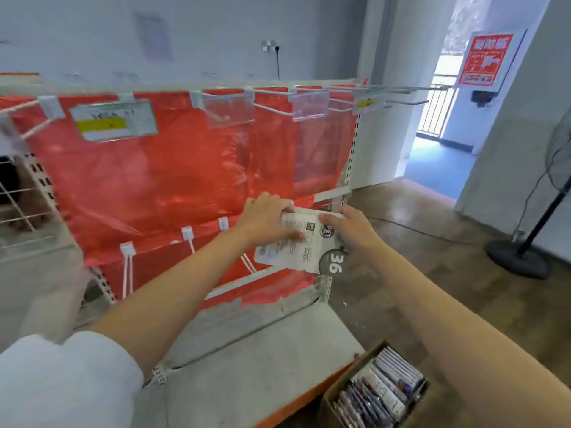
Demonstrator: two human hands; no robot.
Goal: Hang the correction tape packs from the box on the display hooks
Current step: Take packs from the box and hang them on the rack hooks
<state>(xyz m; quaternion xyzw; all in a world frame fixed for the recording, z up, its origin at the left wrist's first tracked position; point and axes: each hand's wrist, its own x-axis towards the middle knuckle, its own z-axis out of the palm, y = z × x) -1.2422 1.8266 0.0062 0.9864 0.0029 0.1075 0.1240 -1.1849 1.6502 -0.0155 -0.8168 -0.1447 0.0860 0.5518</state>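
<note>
A white correction tape pack [304, 242] with a dark round "36" mark is held against the lower right of the red display rack. My left hand [268, 219] grips its top left corner, thumb across the front. My right hand [350, 228] pinches its right edge near the top. White display hooks [188, 239] stick out of the lower rail to the left of the pack. The cardboard box [370, 393] at the bottom right holds several more packs standing on edge. The hook behind the held pack is hidden.
Long empty hooks [272, 108] with clear label holders run along the rack's top rail. A grey base shelf [253, 359] lies below the rack. A wire basket [18, 205] sits at the left. A fan stand [519, 257] stands on the floor at the right.
</note>
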